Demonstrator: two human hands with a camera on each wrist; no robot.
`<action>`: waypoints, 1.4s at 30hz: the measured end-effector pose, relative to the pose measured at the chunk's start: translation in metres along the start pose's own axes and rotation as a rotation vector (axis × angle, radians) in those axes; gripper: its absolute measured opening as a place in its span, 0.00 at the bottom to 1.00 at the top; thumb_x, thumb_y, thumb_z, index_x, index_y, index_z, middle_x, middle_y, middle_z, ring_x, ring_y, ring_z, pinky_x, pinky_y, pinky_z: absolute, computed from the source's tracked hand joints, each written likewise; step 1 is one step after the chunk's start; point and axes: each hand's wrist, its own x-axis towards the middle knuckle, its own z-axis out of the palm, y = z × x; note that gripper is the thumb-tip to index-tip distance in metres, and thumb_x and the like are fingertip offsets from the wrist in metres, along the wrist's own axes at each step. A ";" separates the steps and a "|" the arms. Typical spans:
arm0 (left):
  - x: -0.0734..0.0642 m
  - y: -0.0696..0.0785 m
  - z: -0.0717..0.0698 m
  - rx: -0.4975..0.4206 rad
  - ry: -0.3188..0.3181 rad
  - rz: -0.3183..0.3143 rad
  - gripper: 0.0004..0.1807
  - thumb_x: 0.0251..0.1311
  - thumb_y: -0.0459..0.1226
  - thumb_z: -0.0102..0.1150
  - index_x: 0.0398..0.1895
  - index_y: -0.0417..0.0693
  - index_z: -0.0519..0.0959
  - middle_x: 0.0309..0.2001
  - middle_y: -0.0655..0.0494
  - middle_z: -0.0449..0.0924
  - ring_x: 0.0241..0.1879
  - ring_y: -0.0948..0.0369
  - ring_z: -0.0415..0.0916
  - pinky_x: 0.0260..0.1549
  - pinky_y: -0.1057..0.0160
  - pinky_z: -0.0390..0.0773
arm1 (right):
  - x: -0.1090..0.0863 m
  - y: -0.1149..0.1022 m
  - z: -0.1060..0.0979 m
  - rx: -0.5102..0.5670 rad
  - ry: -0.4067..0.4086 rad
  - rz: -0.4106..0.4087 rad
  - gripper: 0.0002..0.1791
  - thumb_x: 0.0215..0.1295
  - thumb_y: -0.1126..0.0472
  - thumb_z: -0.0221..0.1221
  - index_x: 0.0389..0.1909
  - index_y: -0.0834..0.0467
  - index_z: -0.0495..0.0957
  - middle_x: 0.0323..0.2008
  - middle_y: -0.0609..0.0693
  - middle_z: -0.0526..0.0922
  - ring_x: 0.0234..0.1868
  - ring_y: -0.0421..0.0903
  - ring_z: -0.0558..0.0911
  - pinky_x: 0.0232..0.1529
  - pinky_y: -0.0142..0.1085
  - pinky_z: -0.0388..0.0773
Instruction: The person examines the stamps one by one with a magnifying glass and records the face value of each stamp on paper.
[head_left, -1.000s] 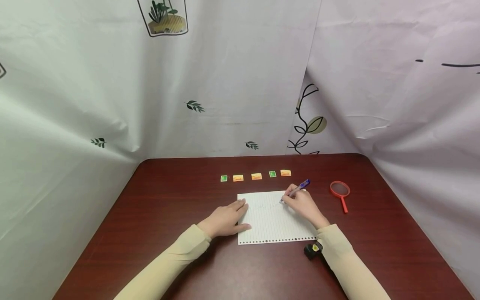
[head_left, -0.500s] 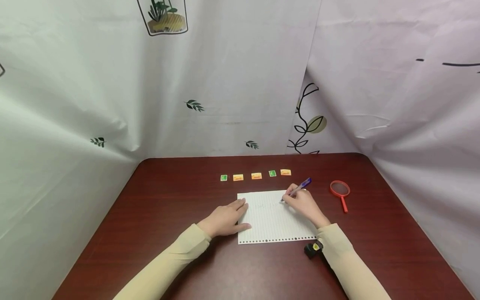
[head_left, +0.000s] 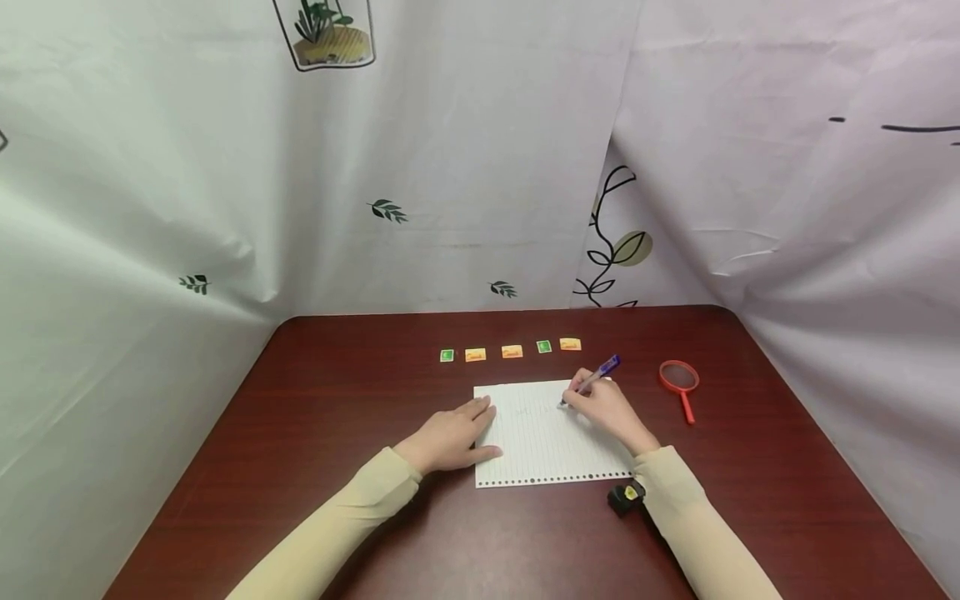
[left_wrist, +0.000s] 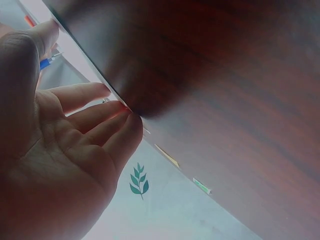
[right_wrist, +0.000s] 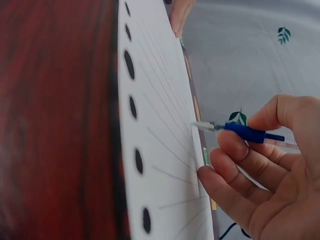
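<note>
A lined sheet of paper (head_left: 543, 442) with punched holes along its near edge lies on the dark red table, with faint writing near its upper part. The left hand (head_left: 450, 435) rests flat on the sheet's left edge, fingers spread. Between thumb and fingers, the right hand (head_left: 609, 414) pinches a pen (head_left: 600, 372) with a blue cap end and blue grip. In the right wrist view the tip of the pen (right_wrist: 242, 132) is at the paper's surface, and the lower fingers rest by the sheet. The left wrist view shows the left palm (left_wrist: 65, 155) from below.
Beyond the paper several small cards, orange (head_left: 512, 352) and green (head_left: 447, 356), lie in a row. A red magnifying glass (head_left: 679, 377) lies to the right. Under the right wrist is a small black object (head_left: 624, 500) with a yellow mark. White printed cloth (head_left: 465, 167) surrounds the table.
Hardly anything differs. The pen tip stays near the same spot on the paper, both hands keep their places, and the head view shifts very slightly.
</note>
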 end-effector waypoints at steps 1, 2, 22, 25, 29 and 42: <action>0.000 0.000 0.000 0.001 0.000 -0.002 0.40 0.69 0.59 0.55 0.72 0.39 0.68 0.72 0.42 0.66 0.71 0.52 0.65 0.56 0.53 0.77 | 0.000 0.000 0.000 0.000 -0.009 0.001 0.02 0.62 0.64 0.59 0.31 0.57 0.77 0.24 0.47 0.80 0.27 0.44 0.74 0.30 0.36 0.68; 0.000 0.000 0.001 0.000 0.001 -0.003 0.40 0.69 0.59 0.55 0.72 0.39 0.68 0.72 0.42 0.66 0.71 0.52 0.65 0.56 0.53 0.77 | 0.000 0.000 0.001 0.000 -0.015 0.002 0.02 0.62 0.64 0.59 0.31 0.57 0.77 0.24 0.47 0.80 0.27 0.44 0.74 0.29 0.36 0.68; -0.002 0.002 -0.001 -0.019 -0.003 0.005 0.40 0.69 0.58 0.55 0.72 0.37 0.68 0.72 0.40 0.66 0.70 0.51 0.66 0.55 0.53 0.78 | -0.001 0.004 -0.004 -0.025 -0.008 0.037 0.04 0.62 0.60 0.58 0.30 0.56 0.75 0.21 0.47 0.79 0.25 0.43 0.74 0.27 0.34 0.65; -0.001 0.002 -0.001 -0.016 0.002 0.007 0.40 0.69 0.58 0.55 0.72 0.38 0.69 0.72 0.40 0.66 0.71 0.51 0.66 0.55 0.52 0.78 | -0.002 0.005 -0.006 -0.013 -0.004 0.043 0.04 0.63 0.61 0.58 0.30 0.56 0.75 0.20 0.47 0.79 0.24 0.43 0.73 0.25 0.33 0.64; 0.001 0.001 -0.001 -0.005 0.004 0.008 0.40 0.69 0.59 0.55 0.72 0.39 0.68 0.72 0.41 0.66 0.71 0.51 0.65 0.56 0.53 0.78 | -0.002 0.004 -0.008 -0.010 -0.012 0.041 0.03 0.62 0.61 0.58 0.31 0.56 0.75 0.21 0.47 0.79 0.23 0.43 0.73 0.24 0.34 0.64; 0.000 0.000 0.001 0.001 0.009 0.005 0.40 0.70 0.59 0.54 0.72 0.39 0.68 0.72 0.41 0.66 0.71 0.51 0.65 0.56 0.53 0.77 | 0.000 0.006 -0.007 0.003 0.002 0.042 0.02 0.65 0.62 0.58 0.36 0.56 0.77 0.27 0.48 0.83 0.27 0.44 0.77 0.30 0.37 0.71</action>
